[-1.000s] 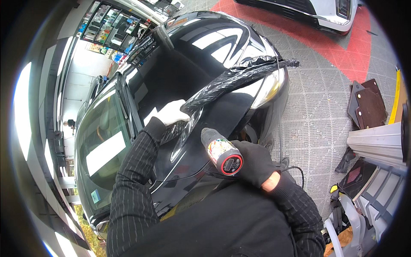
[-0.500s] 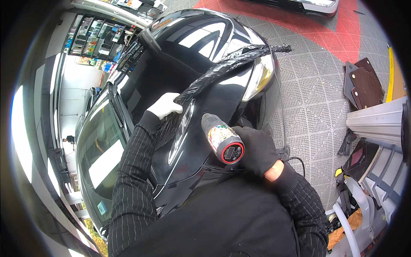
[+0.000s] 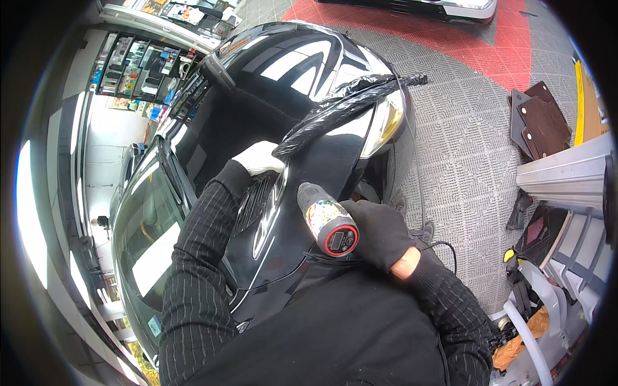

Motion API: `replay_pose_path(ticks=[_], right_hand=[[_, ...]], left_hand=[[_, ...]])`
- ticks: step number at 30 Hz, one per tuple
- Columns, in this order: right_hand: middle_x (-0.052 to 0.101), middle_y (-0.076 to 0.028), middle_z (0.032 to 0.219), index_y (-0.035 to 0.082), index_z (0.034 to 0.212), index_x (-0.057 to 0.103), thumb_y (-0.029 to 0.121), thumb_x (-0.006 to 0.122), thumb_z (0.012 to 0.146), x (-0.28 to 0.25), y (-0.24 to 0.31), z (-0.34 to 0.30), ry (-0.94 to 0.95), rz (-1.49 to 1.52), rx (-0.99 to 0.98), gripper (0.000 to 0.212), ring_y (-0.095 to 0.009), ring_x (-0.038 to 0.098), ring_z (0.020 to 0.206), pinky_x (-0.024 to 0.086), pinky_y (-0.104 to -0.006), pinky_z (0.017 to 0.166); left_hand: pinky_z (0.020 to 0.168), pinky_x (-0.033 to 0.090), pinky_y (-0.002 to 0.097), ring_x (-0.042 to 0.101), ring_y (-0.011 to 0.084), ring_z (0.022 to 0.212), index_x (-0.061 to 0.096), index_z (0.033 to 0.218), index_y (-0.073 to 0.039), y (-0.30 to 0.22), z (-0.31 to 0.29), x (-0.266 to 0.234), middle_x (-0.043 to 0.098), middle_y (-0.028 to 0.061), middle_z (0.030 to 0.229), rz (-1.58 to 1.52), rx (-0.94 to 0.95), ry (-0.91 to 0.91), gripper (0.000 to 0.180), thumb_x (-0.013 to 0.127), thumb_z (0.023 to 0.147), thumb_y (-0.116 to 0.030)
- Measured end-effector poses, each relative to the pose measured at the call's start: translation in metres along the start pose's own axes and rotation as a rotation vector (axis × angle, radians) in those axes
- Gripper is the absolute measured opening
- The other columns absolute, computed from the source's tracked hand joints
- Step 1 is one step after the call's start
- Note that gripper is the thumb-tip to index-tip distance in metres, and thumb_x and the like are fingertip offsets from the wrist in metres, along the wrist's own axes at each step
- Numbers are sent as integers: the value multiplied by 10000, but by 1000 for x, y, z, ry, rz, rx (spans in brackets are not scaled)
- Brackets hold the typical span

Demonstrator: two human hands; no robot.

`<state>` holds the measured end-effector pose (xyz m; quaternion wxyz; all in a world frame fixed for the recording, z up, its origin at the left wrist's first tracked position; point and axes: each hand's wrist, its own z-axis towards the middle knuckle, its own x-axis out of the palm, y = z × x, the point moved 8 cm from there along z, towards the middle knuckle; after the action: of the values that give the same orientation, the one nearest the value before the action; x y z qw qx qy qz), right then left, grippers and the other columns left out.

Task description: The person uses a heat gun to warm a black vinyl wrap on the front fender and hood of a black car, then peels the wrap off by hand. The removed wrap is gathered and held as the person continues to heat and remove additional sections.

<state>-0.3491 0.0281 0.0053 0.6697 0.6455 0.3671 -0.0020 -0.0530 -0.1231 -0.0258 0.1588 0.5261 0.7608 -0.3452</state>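
A black car's glossy fender lies under my hands, with a chrome-edged vent trim along it. My left hand, in a white glove, is closed at the near end of a bunched strip of shiny black film. Its fingertips are partly hidden by the film, which stretches across the panel past the headlight. In a black glove, my right hand grips a heat gun with a colourful sticker and a red-ringed display. Its nozzle is over the panel, apart from the film; its handle is hidden.
A cable crosses the car's lower body. On the right stand a metal-coloured beam and dark brown mats. Another vehicle is at the top edge. Shelves with goods line the far left.
My left hand has shifted slightly away from me and right along the fender, still at the film's end. The heat gun sits slightly lower left in view; the whole view has shifted a little.
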Motion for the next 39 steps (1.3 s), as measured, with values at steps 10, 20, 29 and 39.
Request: replay_pose_path(ticks=[10,20,29,39], right_hand=[[770,-159,1021,123,1224,726,303,809,900,-1,-10,3,-67,12,-14,380,-382,760,940,598,-484,798],[760,-134,1004,127,1220,717,310,803,902,22,10,-12,38,-39,-108,377,-362,758,930,592,-477,787],[683,-76,853,166,1087,685,319,729,920,59,40,-54,90,-221,-408,231,-305,725,804,570,-460,714],[689,-73,863,130,1022,675,315,718,916,81,85,-58,75,-285,-401,217,-294,711,775,549,-443,698]], left_hand=[[722,476,291,592,104,768,696,962,-13,-5,-9,5,647,6,832,-255,61,9,206,727,798,-135],[909,554,358,703,193,940,726,1238,12,38,-58,2,754,70,1008,-152,-29,46,500,866,788,-155],[1102,483,378,643,236,1246,579,1516,-45,69,-109,21,709,131,1351,-222,-62,17,782,878,825,-258],[1100,485,335,646,181,1215,658,1435,-14,114,-133,39,735,106,1347,-467,17,193,631,828,864,-221]])
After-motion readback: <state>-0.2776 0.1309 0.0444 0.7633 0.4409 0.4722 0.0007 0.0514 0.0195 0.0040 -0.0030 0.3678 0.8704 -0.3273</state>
